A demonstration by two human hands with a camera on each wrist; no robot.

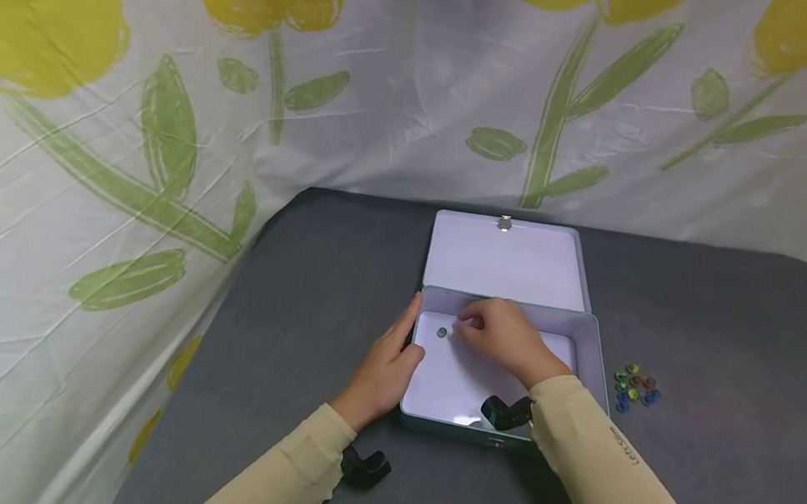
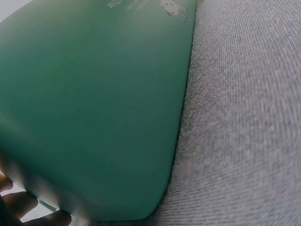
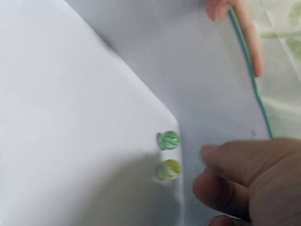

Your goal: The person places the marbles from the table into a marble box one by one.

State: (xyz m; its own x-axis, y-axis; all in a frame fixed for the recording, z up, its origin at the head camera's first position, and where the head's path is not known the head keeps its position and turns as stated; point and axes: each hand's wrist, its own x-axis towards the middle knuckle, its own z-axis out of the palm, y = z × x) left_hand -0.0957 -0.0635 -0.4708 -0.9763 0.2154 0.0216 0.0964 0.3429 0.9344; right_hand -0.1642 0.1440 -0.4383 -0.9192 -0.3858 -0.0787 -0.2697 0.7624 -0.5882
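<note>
A green metal box (image 1: 593, 359) with a white inside stands on the table, its hinged lid (image 1: 505, 256) laid back. My left hand (image 1: 380, 371) grips the box's left wall, thumb on the inner side and fingers along the outside. Inside, near the far left corner, lie a green swirled marble (image 3: 168, 140) and a yellow one (image 3: 169, 169), side by side. Beside them my right hand (image 1: 502, 340) hovers over the box floor. Thumb and forefinger are bent a little apart in the right wrist view, with nothing visible between them.
Several loose marbles (image 1: 635, 383) in blue, green, yellow and red lie grouped on the dark grey tablecloth (image 1: 725, 342), right of the box. A white curtain (image 1: 422, 103) with yellow flowers hangs behind and to the left. The lid carries a metal clasp (image 1: 504, 223).
</note>
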